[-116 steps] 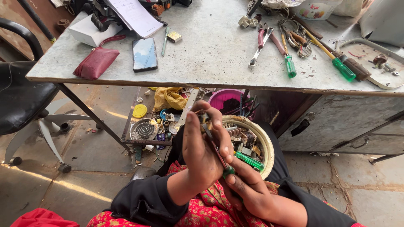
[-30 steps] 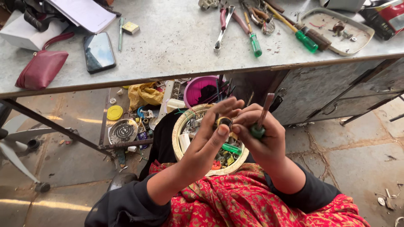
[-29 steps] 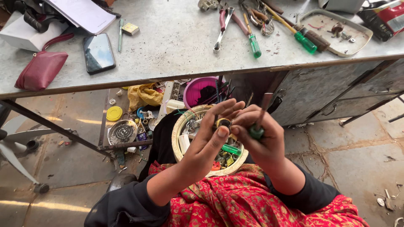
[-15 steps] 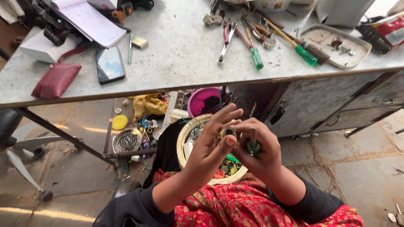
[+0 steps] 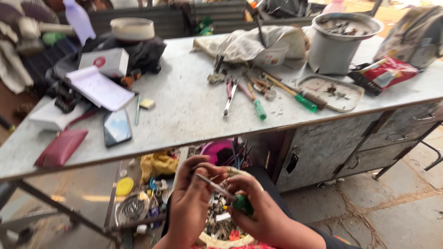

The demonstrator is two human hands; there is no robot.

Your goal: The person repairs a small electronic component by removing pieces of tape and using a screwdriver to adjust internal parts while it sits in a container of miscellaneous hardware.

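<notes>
Green plastic is what catches the eye first: the right hand (image 5: 263, 216) is wrapped shut around the green handle of a small screwdriver (image 5: 226, 194), shaft pointing up-left at the left hand (image 5: 191, 203). That hand has its fingers curled around some small part right at the tip; it's too blurry to say what the part is. Both hands sit just over a round pale tray (image 5: 221, 230) packed with bits and screws, which makes sense to me as anything dropped lands back in it.

Only the one head view here, so everything else is relative to that tray. Up above it is the grey speckled surface (image 5: 184, 110). Above and left of the tray on that surface: a dark red pouch (image 5: 61, 147), a phone (image 5: 116, 127), a white notepad (image 5: 99, 87) and a white box with a round red label (image 5: 110, 61). Above and right: pliers (image 5: 229, 96), another green-handled screwdriver (image 5: 290, 94), a grey bucket (image 5: 342, 40) and a flat red packet (image 5: 386, 73). Just left of the tray, down low, a yellow lid (image 5: 124, 186).
</notes>
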